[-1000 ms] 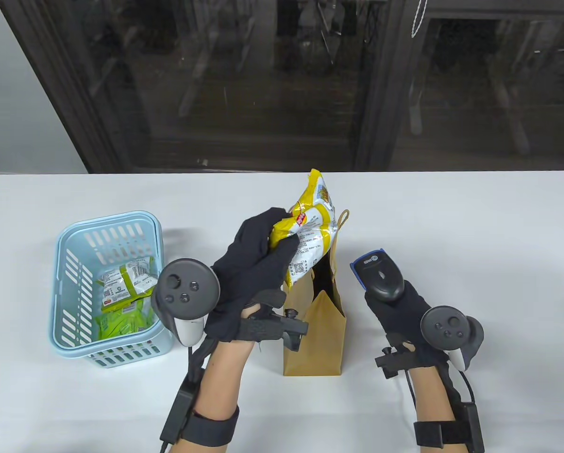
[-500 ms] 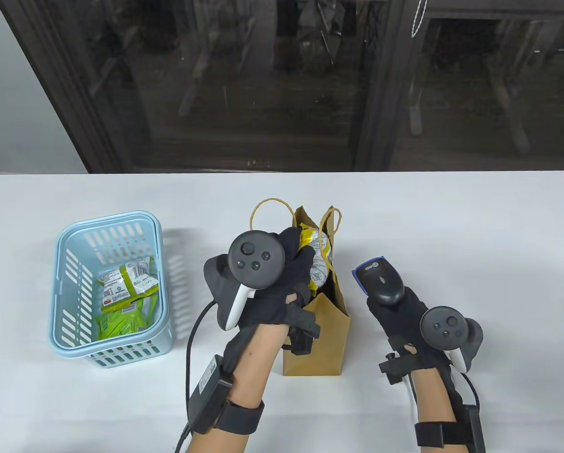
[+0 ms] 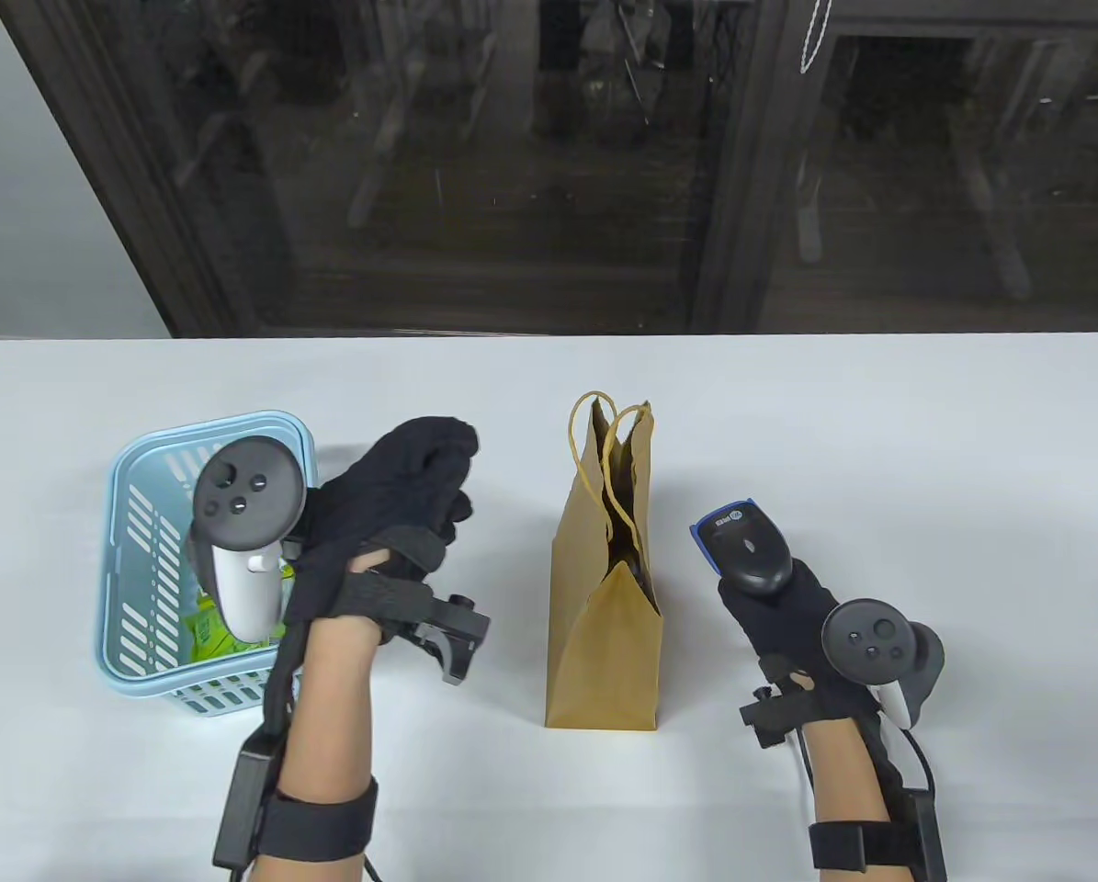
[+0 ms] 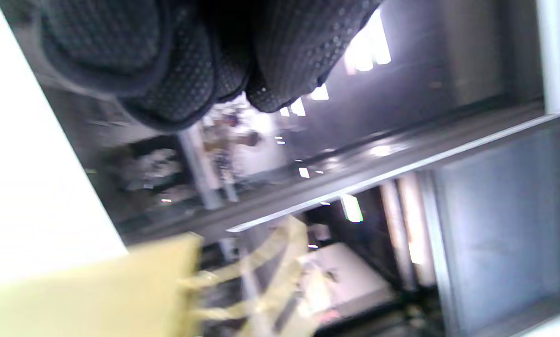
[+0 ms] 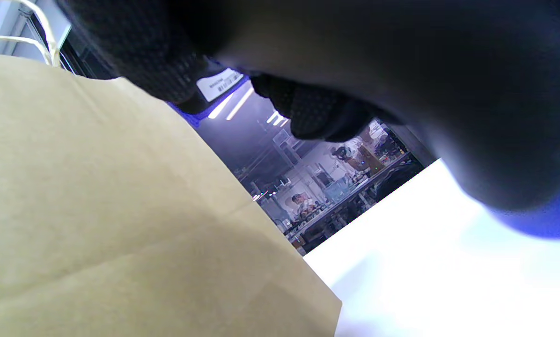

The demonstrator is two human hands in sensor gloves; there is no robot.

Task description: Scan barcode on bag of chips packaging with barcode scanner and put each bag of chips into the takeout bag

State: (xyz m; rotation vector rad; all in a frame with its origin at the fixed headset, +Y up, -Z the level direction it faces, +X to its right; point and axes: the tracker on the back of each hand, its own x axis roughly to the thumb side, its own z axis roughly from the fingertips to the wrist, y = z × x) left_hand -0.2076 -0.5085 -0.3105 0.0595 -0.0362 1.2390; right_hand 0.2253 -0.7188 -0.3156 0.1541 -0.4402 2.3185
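Table view, left to right: pale blue basket [image 3: 135, 514] at far left, with green bags of chips [image 3: 207, 634] lying low inside, largely hidden behind the tracker on the left hand [image 3: 379, 514]. Hovers just beside the basket's right rim, fingers loosely curled and holding nothing; gloved fingertips [image 4: 177, 89] bunched and bare in the left wrist view too. Well to the right of those fingers stands the takeout bag [image 3: 604, 588], upright, brown paper, mouth narrow, cord handles up; contents not visible from here. Just right of it, the right hand [image 3: 778, 606] wrapped round the barcode scanner [image 3: 741, 547], nose pointing away from the person, thumb and fingers closed about the body.

Judging the chip bags: light, air-puffed, crinkly foil, likely slick under a glove and easy to crush. Best pinched at a crimped end seam or a corner, not squeezed across the belly, and turned so the printed barcode faces the scanner nose. Paper takeout bag light as well and apt to tip or fold shut, so lower each one gently through the mouth
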